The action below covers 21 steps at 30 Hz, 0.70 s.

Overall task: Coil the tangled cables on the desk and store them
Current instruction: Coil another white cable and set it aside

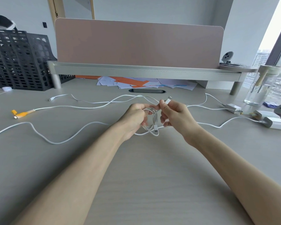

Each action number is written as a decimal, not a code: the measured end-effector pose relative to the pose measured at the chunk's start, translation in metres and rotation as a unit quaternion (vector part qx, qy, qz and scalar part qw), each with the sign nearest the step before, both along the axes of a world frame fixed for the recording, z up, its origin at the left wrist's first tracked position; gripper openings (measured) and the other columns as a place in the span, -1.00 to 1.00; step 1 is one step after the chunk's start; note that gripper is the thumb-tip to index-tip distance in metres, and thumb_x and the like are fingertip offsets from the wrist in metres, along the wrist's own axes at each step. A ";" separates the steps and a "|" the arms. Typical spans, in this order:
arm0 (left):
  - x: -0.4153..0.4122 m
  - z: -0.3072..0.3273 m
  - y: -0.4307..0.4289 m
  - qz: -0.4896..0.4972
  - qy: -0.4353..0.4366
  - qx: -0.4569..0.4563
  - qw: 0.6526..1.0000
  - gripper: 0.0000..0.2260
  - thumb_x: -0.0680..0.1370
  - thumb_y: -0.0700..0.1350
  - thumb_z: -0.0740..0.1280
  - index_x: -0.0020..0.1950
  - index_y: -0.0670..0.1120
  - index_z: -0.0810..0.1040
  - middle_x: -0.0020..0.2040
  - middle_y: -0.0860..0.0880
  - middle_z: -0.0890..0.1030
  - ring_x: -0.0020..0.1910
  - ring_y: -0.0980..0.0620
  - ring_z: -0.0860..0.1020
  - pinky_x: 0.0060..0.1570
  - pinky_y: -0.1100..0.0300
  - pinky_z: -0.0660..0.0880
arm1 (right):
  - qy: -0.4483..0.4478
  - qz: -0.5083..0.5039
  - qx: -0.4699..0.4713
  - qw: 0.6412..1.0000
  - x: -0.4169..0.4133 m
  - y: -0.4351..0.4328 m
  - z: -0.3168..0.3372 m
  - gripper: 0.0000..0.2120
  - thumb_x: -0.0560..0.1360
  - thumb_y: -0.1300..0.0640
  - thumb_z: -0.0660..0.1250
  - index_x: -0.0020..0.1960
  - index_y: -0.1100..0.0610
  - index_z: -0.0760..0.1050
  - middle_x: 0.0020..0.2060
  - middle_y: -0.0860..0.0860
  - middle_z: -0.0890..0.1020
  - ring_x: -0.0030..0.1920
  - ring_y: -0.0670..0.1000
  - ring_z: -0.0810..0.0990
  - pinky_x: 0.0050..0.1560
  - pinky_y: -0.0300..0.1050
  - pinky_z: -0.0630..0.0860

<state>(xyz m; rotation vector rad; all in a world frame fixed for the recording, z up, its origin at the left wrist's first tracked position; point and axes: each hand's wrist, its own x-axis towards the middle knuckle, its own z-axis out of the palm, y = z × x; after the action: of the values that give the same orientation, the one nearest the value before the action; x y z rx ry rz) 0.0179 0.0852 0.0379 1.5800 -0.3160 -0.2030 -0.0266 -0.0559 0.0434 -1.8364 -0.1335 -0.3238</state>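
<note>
Grey matte desk (144,168), thin white cables (88,107) snaking left-right across it. Left hand (135,117) grips a small oval coil (154,120) of smooth white cable at mid-desk, long axis top-to-bottom in view. Right hand (175,113) pinches its flat plug (168,99), tip pointing up and away.

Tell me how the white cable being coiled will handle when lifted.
The white cable looks floppy: its loops sag between the left hand and right hand. Probably light, being thin. Released, the coil may spring open.
</note>
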 end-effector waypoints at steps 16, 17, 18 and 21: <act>0.010 0.005 0.010 0.029 0.041 -0.079 0.996 -0.65 0.60 -0.43 0.03 0.00 -0.16 0.57 -0.21 -0.06 0.45 -0.49 0.13 0.20 -0.48 0.32 0.21 | -0.160 0.041 -0.370 0.914 -0.006 0.003 -0.014 -0.59 0.37 0.28 0.47 -0.08 0.09 0.22 -0.17 -0.02 0.51 -0.23 0.07 0.51 -0.20 -0.05 0.45; 0.010 0.004 0.010 0.032 0.036 -0.070 0.996 -0.65 0.60 -0.42 0.03 0.00 -0.15 0.57 -0.19 -0.06 0.45 -0.48 0.12 0.20 -0.46 0.30 0.20 | -0.175 0.034 -0.378 0.909 -0.005 0.002 -0.014 -0.63 0.38 0.32 0.41 -0.08 0.09 0.22 -0.17 -0.02 0.50 -0.22 0.10 0.51 -0.19 0.00 0.46; 0.010 0.004 0.009 0.035 0.030 -0.061 0.997 -0.64 0.60 -0.42 0.02 0.00 -0.14 0.58 -0.17 -0.07 0.45 -0.47 0.12 0.20 -0.44 0.28 0.20 | -0.188 0.030 -0.376 0.907 -0.005 0.001 -0.015 -0.65 0.37 0.34 0.37 -0.08 0.09 0.23 -0.16 -0.01 0.50 -0.22 0.13 0.50 -0.19 0.04 0.46; 0.010 0.003 0.008 0.044 0.015 -0.037 0.998 -0.62 0.59 -0.41 0.02 -0.02 -0.11 0.59 -0.12 -0.09 0.45 -0.45 0.10 0.22 -0.44 0.28 0.20 | -0.228 0.032 -0.343 0.911 -0.003 -0.002 -0.016 -0.64 0.36 0.32 0.35 -0.10 0.00 0.21 -0.14 0.00 0.56 -0.25 0.14 0.52 -0.20 0.08 0.48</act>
<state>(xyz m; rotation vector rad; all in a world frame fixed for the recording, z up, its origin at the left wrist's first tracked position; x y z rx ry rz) 0.0275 0.0937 0.0412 1.5127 -0.2264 -0.1450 -0.0295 -0.0581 0.0278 -2.4076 -0.7059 -0.7276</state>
